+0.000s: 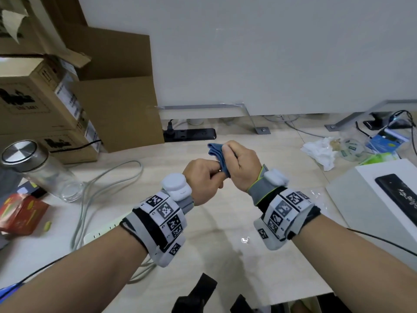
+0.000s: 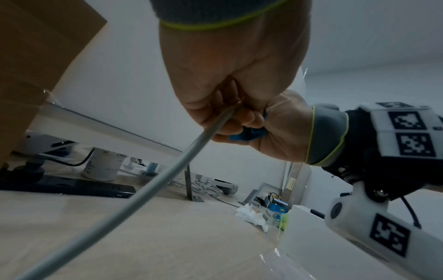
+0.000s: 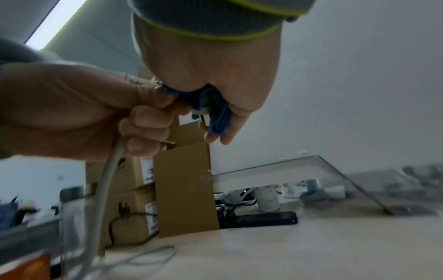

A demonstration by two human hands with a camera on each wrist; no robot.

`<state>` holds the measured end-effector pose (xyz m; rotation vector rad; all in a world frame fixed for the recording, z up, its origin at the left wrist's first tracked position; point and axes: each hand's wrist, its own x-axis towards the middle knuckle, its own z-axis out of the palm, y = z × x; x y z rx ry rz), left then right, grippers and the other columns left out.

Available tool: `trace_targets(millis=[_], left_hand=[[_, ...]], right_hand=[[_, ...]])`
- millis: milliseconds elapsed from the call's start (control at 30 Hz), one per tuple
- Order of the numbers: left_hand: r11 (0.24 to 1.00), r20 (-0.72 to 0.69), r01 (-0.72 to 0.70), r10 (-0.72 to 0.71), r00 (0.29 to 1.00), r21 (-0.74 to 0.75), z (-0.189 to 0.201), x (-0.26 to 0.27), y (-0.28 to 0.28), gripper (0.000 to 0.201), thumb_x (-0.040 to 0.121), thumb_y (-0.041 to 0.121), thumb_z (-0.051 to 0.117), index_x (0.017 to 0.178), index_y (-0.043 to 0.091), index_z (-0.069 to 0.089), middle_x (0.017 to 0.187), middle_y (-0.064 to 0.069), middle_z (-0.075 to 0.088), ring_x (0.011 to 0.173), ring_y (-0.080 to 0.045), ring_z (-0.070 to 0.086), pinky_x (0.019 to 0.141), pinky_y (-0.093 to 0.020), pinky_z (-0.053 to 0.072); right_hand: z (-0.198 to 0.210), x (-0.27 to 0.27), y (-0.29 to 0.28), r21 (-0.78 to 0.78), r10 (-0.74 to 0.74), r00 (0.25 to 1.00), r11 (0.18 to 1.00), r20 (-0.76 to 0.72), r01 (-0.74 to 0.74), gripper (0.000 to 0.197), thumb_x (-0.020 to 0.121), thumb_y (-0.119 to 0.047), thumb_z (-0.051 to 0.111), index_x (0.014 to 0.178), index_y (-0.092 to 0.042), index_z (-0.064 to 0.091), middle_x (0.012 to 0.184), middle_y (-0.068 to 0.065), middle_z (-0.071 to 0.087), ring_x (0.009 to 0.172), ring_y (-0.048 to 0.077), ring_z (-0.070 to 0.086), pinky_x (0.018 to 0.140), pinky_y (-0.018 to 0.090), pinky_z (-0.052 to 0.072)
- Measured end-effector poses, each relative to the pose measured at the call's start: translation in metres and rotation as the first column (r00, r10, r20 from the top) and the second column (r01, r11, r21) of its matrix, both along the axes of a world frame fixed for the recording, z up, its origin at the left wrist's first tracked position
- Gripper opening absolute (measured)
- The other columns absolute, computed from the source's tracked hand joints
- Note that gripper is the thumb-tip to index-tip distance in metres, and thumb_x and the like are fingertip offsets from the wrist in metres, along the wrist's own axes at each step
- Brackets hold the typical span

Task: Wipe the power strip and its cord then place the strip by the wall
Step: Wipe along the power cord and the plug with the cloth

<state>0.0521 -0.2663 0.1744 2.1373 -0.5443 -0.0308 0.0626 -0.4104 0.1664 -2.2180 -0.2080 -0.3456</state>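
Overhead, hands hide cord [image 2: 153,191] | right wrist: cloth [image 3: 218,117] wraps plug [image 3: 200,109]

Black strip [image 1: 189,134] and boxes [image 1: 45,105] seemingly crowding wall.

Boxes [image 1: 45,91] stand left of the strip [image 1: 189,134] (by the wall [image 1: 270,53]).

Head view looking steeply down at the desk [image 1: 225,222], both wrist views low, close, sharing the wall [image 2: 120,75].
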Motion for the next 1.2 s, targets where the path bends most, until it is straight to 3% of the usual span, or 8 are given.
trace_targets(millis=[100, 200, 333, 400, 500, 867, 1033, 1200], left_hand=[[0.999, 0.017, 0.040, -0.040, 0.999, -0.017, -0.005, 0.001, 0.001, 0.027, 0.085, 0.015, 0.061, 0.059, 0.013, 0.062, 0.049, 0.011, 0.058, 0.047, -0.002, 0.052, 0.050, -0.012, 0.034], [0.997, -0.003, 0.050, -0.051, 0.999, -0.056, -0.008, -0.002, 0.004, 0.026, 0.087, 0.018, 0.060, 0.062, 0.009, 0.062, 0.052, 0.005, 0.059, 0.046, -0.006, 0.048, 0.050, -0.016, 0.036], [0.998, -0.042, 0.004, -0.007, 0.999, -0.060, -0.005, 0.001, 0.005, 0.032, 0.089, 0.023, 0.059, 0.061, 0.009, 0.059, 0.051, -0.005, 0.058, 0.044, -0.007, 0.041, 0.053, -0.027, 0.040], [0.999, -0.061, -0.018, 0.015, 0.998, -0.048, -0.002, 0.006, 0.006, 0.033, 0.090, 0.022, 0.058, 0.058, 0.014, 0.054, 0.050, -0.005, 0.051, 0.046, -0.012, 0.038, 0.052, -0.030, 0.036], [0.999, -0.061, 0.038, -0.039, 0.997, -0.015, 0.005, 0.006, 0.006, 0.035, 0.091, 0.014, 0.052, 0.058, 0.023, 0.046, 0.051, 0.004, 0.043, 0.047, -0.011, 0.037, 0.052, -0.029, 0.030], [0.990, 0.032, 0.117, -0.115, 0.993, -0.082, 0.007, -0.001, 0.005, 0.028, 0.089, 0.025, 0.039, 0.062, 0.033, 0.041, 0.054, 0.011, 0.042, 0.051, -0.004, 0.043, 0.051, -0.015, 0.030], [0.998, -0.009, 0.046, -0.046, 0.999, -0.035, 0.004, 0.004, 0.006, 0.022, 0.093, 0.024, 0.047, 0.073, 0.023, 0.056, 0.056, 0.008, 0.046, 0.051, -0.007, 0.044, 0.051, -0.019, 0.033], [1.000, 0.034, -0.019, 0.019, 0.999, 0.022, 0.002, 0.006, 0.002, 0.033, 0.090, 0.009, 0.046, 0.062, 0.026, 0.042, 0.056, 0.009, 0.047, 0.053, -0.008, 0.045, 0.049, -0.018, 0.032]], right_hand=[[0.003, 0.008, 0.002, 0.280, -0.012, 0.987, 0.958, -0.159, 0.056, 0.038, 0.099, -0.031, 0.037, 0.078, -0.014, 0.062, 0.075, 0.010, 0.070, 0.068, 0.029, 0.065, 0.063, 0.040, 0.053], [0.013, 0.014, -0.001, 0.701, 0.092, 0.847, 0.611, -0.524, 0.368, 0.038, 0.102, -0.038, 0.039, 0.091, -0.009, 0.062, 0.084, 0.015, 0.070, 0.069, 0.030, 0.067, 0.063, 0.038, 0.057], [0.020, 0.012, -0.014, 0.832, 0.240, 0.825, 0.378, -0.512, 0.406, 0.054, 0.101, -0.050, 0.026, 0.116, -0.011, 0.060, 0.107, 0.008, 0.069, 0.096, 0.030, 0.068, 0.079, 0.044, 0.056], [0.020, 0.004, -0.011, 0.732, 0.139, 0.904, 0.642, -0.404, 0.229, 0.047, 0.099, -0.049, 0.034, 0.113, -0.013, 0.063, 0.101, 0.006, 0.069, 0.089, 0.025, 0.066, 0.079, 0.040, 0.055], [0.001, -0.010, -0.009, 0.063, 0.136, 0.988, 0.989, -0.075, -0.131, 0.042, 0.095, -0.041, 0.038, 0.116, -0.013, 0.062, 0.105, 0.000, 0.066, 0.092, 0.016, 0.060, 0.081, 0.028, 0.048], [0.013, -0.013, 0.005, 0.284, -0.122, 0.980, 0.945, -0.155, 0.163, 0.047, 0.101, -0.028, 0.036, 0.059, -0.016, 0.051, 0.055, 0.001, 0.052, 0.052, 0.016, 0.046, 0.051, 0.030, 0.043], [0.021, 0.002, -0.001, 0.739, 0.103, 0.809, 0.487, -0.579, 0.466, 0.037, 0.095, -0.037, 0.040, 0.086, -0.012, 0.067, 0.080, 0.007, 0.071, 0.063, 0.023, 0.061, 0.048, 0.022, 0.038], [0.009, -0.011, 0.018, 0.426, -0.029, 0.890, 0.871, -0.455, 0.246, 0.037, 0.091, -0.048, 0.047, 0.106, -0.016, 0.058, 0.085, 0.004, 0.066, 0.076, 0.019, 0.065, 0.074, 0.040, 0.057]])
